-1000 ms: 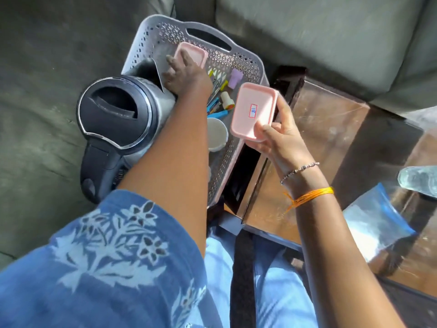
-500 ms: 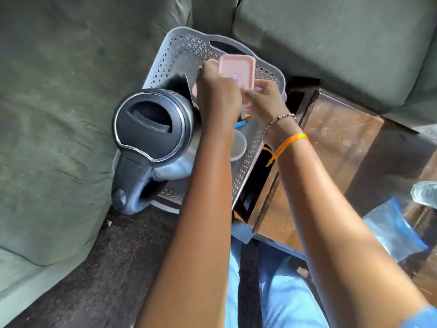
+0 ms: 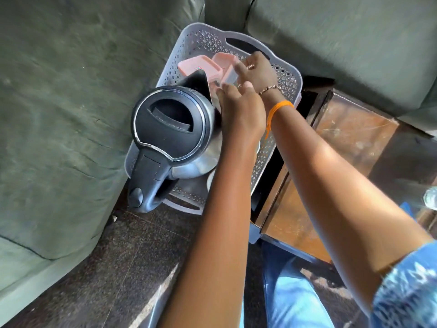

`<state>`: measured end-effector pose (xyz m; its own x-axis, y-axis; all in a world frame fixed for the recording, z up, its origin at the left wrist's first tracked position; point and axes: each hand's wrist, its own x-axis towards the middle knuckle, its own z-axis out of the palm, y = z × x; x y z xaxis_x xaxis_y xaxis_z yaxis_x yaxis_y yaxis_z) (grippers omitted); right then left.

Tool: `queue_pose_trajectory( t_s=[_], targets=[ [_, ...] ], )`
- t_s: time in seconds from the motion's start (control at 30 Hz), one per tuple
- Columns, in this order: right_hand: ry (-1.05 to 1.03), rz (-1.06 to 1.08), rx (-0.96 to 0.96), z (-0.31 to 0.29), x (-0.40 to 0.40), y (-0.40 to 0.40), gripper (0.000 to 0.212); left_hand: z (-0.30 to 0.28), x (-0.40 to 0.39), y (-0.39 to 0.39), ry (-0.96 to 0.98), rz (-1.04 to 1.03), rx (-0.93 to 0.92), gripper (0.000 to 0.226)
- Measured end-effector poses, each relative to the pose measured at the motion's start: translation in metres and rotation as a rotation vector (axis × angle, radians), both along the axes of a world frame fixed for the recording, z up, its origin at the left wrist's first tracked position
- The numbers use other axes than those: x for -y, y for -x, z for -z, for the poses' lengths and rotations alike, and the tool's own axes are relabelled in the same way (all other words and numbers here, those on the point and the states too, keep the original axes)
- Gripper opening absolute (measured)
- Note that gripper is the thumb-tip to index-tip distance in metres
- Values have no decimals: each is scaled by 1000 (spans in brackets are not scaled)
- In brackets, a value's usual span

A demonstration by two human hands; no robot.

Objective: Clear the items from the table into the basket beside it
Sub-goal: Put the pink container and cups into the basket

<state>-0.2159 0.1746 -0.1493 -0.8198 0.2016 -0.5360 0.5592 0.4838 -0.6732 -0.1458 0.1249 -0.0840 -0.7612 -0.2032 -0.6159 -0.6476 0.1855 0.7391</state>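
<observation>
Reaching over the basket with both arms, we have our hands close together above its far half. The basket, pale grey with perforated walls and a slot handle, stands on the dark floor between a green sofa and the brown worktop, just beside the worktop's edge. Our right hand has its fingers curled around the edge of a pink container, which is tilted inside the basket. A second pink container lies just to its left, partly behind the spout of the kettle. Our left hand sits near the first container with fingers bent; whether it grips anything we cannot tell, as the palm side is hidden. The kettle, black-lidded with a steel body, stands upright in the near left of the basket, its handle overhanging the rim. An orange thread and a thin bracelet circle the right wrist. On the worktop, at the frame's right edge, a clear bottle shows only in part. Other basket contents are hidden beneath our arms.
</observation>
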Motion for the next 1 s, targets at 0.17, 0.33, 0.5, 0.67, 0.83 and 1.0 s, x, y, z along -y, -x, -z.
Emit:
queue_pose_trajectory(
  t_s=[0.17, 0.33, 0.5, 0.67, 0.83, 1.0],
  targets=[
    [180, -34, 95, 2, 14, 15, 32, -3, 0, -33, -61, 45, 79, 44],
    [-31, -103, -4, 1, 14, 21, 18, 8, 8, -54, -153, 57, 189, 47],
    [-151, -239, -40, 0, 27, 28, 47, 14, 16, -58, -192, 57, 243, 48],
    [-260, -348, -56, 2, 35, 31, 38, 18, 19, -62, -194, 71, 272, 45],
    [-135, -449, -46, 6, 24, 25, 55, 17, 18, -63, -194, 78, 260, 47],
    [-194, -496, -73, 14, 25, 20, 67, 17, 15, -64, -182, 72, 251, 47]
  ],
)
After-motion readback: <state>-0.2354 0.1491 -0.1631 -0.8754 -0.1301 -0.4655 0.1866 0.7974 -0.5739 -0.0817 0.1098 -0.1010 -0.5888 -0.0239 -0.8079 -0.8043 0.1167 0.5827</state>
